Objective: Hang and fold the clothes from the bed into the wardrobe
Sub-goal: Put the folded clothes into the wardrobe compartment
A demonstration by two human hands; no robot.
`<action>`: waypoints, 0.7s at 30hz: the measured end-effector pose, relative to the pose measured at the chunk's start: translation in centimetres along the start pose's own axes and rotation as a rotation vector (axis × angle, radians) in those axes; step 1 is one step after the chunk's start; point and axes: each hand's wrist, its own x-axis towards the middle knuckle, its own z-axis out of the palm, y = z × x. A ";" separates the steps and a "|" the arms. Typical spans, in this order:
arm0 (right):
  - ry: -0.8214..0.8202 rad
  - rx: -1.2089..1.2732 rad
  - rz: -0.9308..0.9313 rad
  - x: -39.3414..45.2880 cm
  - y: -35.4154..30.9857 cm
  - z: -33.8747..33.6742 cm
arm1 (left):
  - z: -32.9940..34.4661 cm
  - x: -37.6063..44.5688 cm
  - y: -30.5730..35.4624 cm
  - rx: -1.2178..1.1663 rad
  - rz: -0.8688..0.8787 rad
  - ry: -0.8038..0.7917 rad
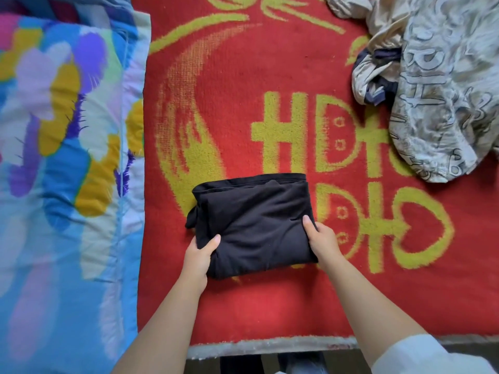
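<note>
Folded black garment (253, 225): laid on red blanket (243, 103) of the bed, gripped at near corners by left hand (201, 255) and right hand (321, 238). Crumpled printed clothes (442, 85): heaped far right. Floral quilt (62, 157): alongside, left.
</note>
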 end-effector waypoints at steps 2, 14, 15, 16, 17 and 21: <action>-0.046 0.002 -0.011 -0.2 0.3 -0.1 | -0.1 0.4 0.0 0.036 0.013 -0.069; -0.343 0.340 -0.346 -1.9 -10.8 -0.5 | -1.8 -0.6 12.8 0.175 0.486 -0.150; -0.343 0.360 -0.362 -1.4 -12.1 -0.3 | -1.9 0.1 14.3 0.190 0.509 -0.105; -0.318 0.356 -0.362 -0.7 -13.1 -0.1 | -1.9 0.6 15.4 0.265 0.513 -0.021; -0.266 0.307 -0.352 -0.2 -13.8 -0.1 | -1.7 0.9 16.1 0.379 0.506 0.101; -0.107 -0.081 -0.299 1.6 -12.5 -2.7 | 0.9 -0.1 14.2 0.784 0.659 0.399</action>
